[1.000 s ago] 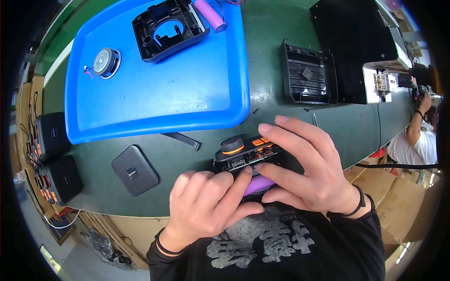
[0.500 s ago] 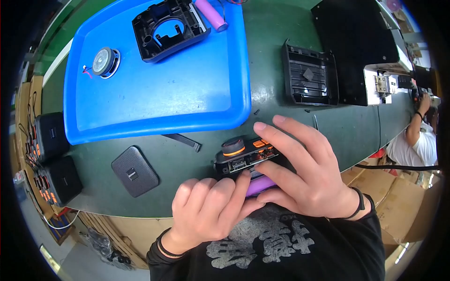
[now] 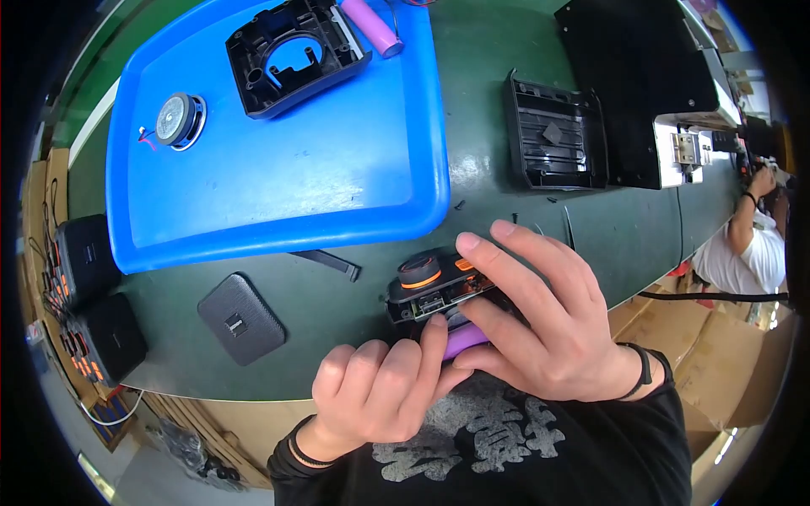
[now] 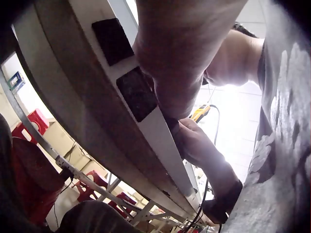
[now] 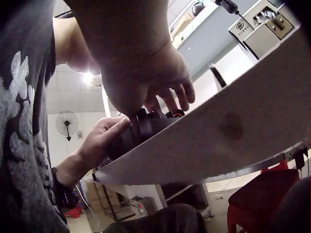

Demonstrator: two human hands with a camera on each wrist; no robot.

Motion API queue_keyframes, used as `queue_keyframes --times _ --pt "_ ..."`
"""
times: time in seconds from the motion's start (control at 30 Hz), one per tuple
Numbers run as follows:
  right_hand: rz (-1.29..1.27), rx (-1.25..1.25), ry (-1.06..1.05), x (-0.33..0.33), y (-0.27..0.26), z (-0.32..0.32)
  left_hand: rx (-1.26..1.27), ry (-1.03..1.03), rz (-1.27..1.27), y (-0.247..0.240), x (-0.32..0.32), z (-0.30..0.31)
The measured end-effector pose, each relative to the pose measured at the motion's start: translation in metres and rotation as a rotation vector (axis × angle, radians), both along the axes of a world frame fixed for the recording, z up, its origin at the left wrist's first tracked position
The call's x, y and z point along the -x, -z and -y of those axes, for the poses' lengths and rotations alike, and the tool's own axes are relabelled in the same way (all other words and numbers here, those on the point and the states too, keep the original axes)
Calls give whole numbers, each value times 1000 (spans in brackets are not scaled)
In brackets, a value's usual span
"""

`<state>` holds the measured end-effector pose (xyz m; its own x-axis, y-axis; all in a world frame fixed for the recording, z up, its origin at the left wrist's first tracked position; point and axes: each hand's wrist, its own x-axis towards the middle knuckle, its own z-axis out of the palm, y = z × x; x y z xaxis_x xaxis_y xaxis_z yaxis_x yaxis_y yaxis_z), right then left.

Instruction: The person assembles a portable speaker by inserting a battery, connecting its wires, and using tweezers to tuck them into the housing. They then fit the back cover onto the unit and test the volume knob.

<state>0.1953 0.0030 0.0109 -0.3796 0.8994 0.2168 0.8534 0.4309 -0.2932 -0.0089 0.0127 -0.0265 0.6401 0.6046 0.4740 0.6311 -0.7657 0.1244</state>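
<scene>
At the table's near edge is a black control housing (image 3: 439,287) with a knob, orange buttons and an exposed circuit board. A purple battery cell (image 3: 464,339) sits against its near side, partly covered by fingers. My left hand (image 3: 371,392) has its index fingertip at the board's edge and its thumb low by the cell, the other fingers curled. With thumb and index finger my right hand (image 3: 548,325) pinches the cell from the right; its other fingers reach over the buttons. In the right wrist view, the left hand (image 5: 99,141) grips the dark housing from the side.
A blue tray (image 3: 278,240) holds a round speaker (image 3: 180,121), a black frame (image 3: 291,63) and another purple cell (image 3: 373,27). On the table lie a speaker grille (image 3: 242,319), a black strip (image 3: 329,263), an open case half (image 3: 555,131) and small screws. A black machine (image 3: 633,93) stands right.
The head view has shifted slightly, and the left hand has moved a little downward. The right hand's fingertips have shifted slightly over the housing. A screw now shows beyond the right fingertips.
</scene>
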Motion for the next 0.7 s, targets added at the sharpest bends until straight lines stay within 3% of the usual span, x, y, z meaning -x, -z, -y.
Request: queue_keyframes --times 0.33,0.6,0.7 --pt "-33 -19 68 2 2 2 25 -7 -28 -8 -7 -2" --pt "-113 -30 134 6 3 4 296 -19 -19 -25 -9 -8" --pt "-173 7 133 5 3 7 221 34 -6 -19 -1 -11"
